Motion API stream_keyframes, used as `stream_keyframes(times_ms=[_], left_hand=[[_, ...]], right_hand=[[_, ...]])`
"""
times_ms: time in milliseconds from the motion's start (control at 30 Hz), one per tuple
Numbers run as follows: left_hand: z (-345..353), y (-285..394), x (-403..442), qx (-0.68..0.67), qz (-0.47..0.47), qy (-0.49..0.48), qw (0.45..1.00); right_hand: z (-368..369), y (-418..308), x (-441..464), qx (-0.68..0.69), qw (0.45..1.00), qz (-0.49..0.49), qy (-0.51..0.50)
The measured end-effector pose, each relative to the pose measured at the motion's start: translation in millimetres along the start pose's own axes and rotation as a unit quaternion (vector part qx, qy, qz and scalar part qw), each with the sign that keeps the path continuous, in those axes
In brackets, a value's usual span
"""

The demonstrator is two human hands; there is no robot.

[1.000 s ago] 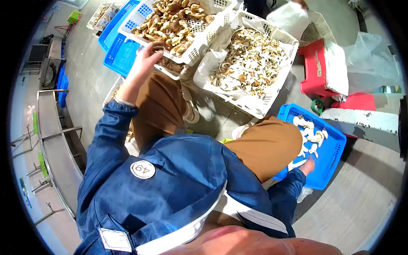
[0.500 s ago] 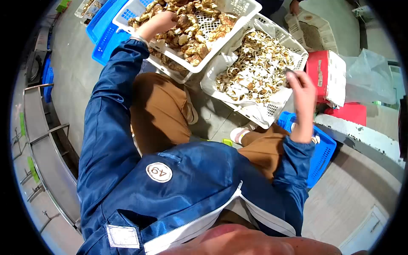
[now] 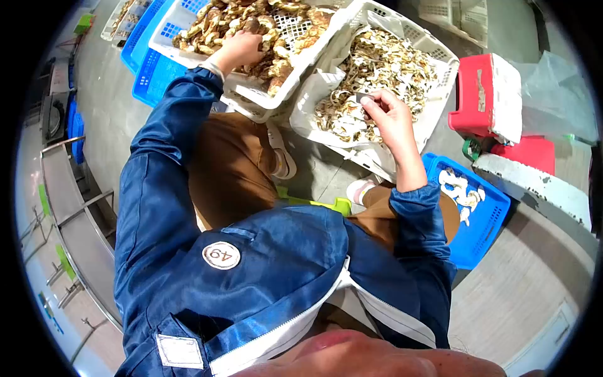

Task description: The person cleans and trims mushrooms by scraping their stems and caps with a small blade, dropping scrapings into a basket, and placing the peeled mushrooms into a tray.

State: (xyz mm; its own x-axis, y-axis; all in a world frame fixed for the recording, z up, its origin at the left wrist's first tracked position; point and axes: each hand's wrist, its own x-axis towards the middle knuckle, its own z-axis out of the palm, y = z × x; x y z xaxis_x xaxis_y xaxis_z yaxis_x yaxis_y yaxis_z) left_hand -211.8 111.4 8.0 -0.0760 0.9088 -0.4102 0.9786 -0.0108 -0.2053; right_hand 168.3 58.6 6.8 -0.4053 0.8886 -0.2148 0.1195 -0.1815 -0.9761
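Note:
My left hand is over the mushrooms in the upper white crate, its fingers curled against a brown-capped mushroom. Part of that mushroom is hidden by the hand. My right hand pinches a small, dark, flat blade between thumb and fingers. Beneath it is a white crate lined with a pale sheet, full of mushroom trimmings.
To the right, a blue basket holds several pale mushroom pieces. A red and white box stands beyond the trimmings crate, near a clear plastic bag. Blue crates are at the upper left. A metal frame runs along the left.
My right hand has moved left with the dark blade, from the trimmings' right side to their near edge. My left hand has shifted slightly down. The view has shifted, showing more of the blue basket.

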Motion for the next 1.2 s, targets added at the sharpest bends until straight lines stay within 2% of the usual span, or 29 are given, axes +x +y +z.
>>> stream_keyframes(times_ms=[33,100,133,167,233,300,333,433,500,567,633,667,867,967,1000,1100,1133,1200], left_hand=[[-3,3,-1,-0.017,-0.017,-0.024,0.999],[-4,-3,-2,-0.087,-0.01,0.002,0.996],[-13,-1,-7,-0.142,-0.047,0.014,0.989],[-13,-10,-8,-0.21,-0.01,0.064,0.975],[-38,-6,-24,-0.439,-0.023,0.066,0.896],[-77,41,-73,-0.676,0.035,0.088,0.731],[-87,66,-90,-0.731,0.052,0.077,0.676],[-91,131,-115,-0.772,0.098,0.072,0.624],[-84,164,-121,-0.786,0.101,0.066,0.607],[-75,184,-120,-0.778,0.092,0.081,0.616],[-69,199,-117,-0.76,0.139,0.11,0.625],[-68,201,-115,-0.731,0.156,0.11,0.655],[-69,214,-112,-0.631,0.144,0.148,0.748],[-57,214,-106,-0.653,0.154,0.148,0.727],[-58,213,-106,-0.643,0.15,0.137,0.739],[-54,213,-107,-0.661,0.14,0.133,0.726],[-62,214,-112,-0.653,0.126,0.146,0.732],[-61,215,-113,-0.664,0.121,0.165,0.719]], right_hand=[[-2,2,-1,-0.008,1.0,-0.003,0.015],[-8,-3,-5,-0.021,0.999,-0.018,0.027],[-9,-11,-8,-0.012,0.999,-0.025,0.04],[-11,-16,-11,-0.003,0.998,-0.031,0.053],[-17,-21,-14,0.037,0.997,-0.048,0.052],[-20,-37,-18,0.029,0.996,-0.051,0.069],[-19,-44,-20,0.066,0.992,-0.083,0.074],[-22,-62,-26,0.046,0.981,-0.173,0.076],[-24,-73,-33,-0.007,0.979,-0.189,0.078],[-23,-62,-30,-0.058,0.964,-0.238,0.103],[-21,-51,-26,-0.108,0.947,-0.268,0.137],[-20,-50,-27,-0.104,0.948,-0.265,0.145],[-20,-48,-18,-0.129,0.936,-0.28,0.172],[-19,-47,-16,-0.119,0.939,-0.268,0.181],[-18,-46,-15,-0.112,0.939,-0.272,0.178],[-12,-42,-17,-0.09,0.951,-0.236,0.18],[-9,-45,-19,-0.057,0.962,-0.202,0.177],[-8,-46,-20,-0.061,0.962,-0.202,0.175]])
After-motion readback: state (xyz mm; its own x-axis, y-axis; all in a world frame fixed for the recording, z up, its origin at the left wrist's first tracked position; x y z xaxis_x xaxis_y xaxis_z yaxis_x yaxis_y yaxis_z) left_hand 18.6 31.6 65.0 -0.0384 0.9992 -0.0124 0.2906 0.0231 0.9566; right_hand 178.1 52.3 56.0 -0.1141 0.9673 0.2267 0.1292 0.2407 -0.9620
